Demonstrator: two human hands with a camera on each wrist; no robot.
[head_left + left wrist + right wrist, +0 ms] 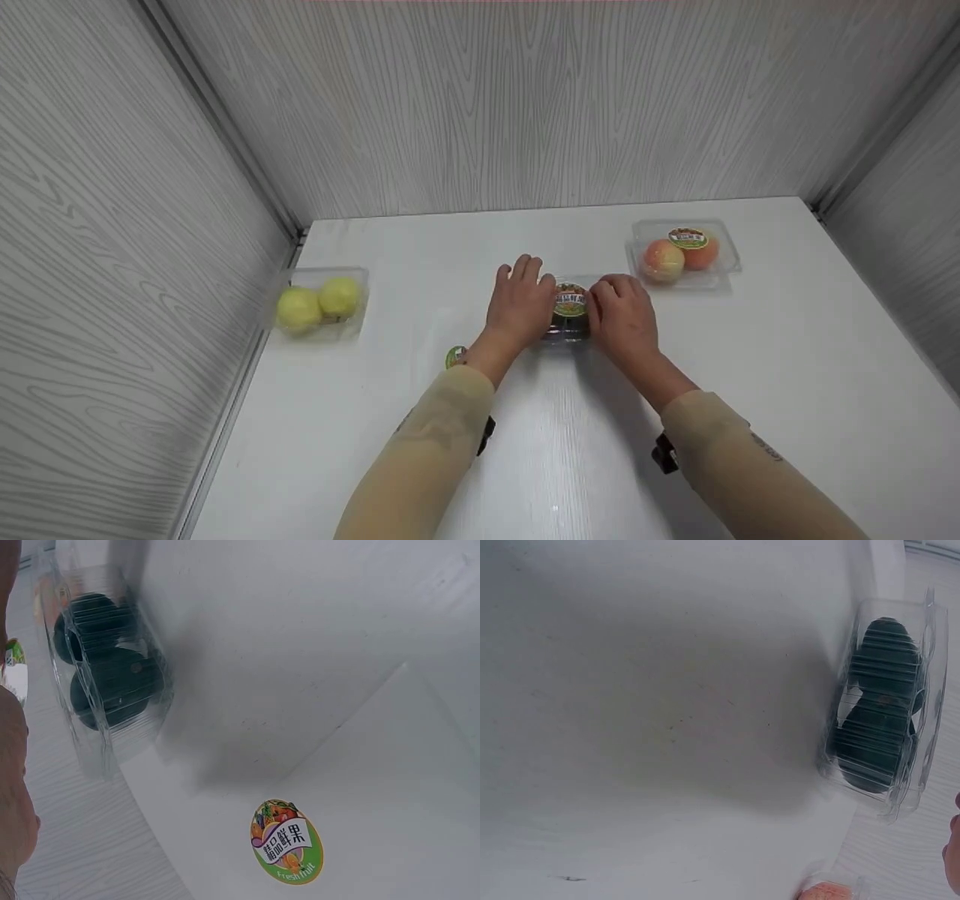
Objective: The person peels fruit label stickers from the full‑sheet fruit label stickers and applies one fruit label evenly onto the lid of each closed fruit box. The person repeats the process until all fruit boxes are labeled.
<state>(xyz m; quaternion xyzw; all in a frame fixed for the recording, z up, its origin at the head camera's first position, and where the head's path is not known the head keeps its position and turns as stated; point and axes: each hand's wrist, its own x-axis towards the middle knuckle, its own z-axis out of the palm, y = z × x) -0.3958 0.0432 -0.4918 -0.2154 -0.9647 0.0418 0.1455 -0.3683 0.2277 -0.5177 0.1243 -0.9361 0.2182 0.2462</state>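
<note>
A clear plastic fruit box (926, 765) with dark, rounded fruits (877, 739) inside stands on the white table between the hands. Its lid carries an oval fruit sticker (571, 300). My left hand (523, 304) touches the lid at the sticker's left side, its outer fingers stretched forward. On the opposite side my right hand (626, 315) rests at the sticker's right edge, thumb and bent fingers against the lid. Only hand edges show in the wrist views. Another sticker (287, 842) lies on a pale sheet (405, 787), partly hidden by the left forearm in the head view.
At the far left a clear box (352, 274) holds two yellow fruits (340, 296). Another clear box (720, 281), with peach-like fruits (664, 261) and a sticker on its lid, stands at the back right. Grey wood-grain walls (480, 112) border the table.
</note>
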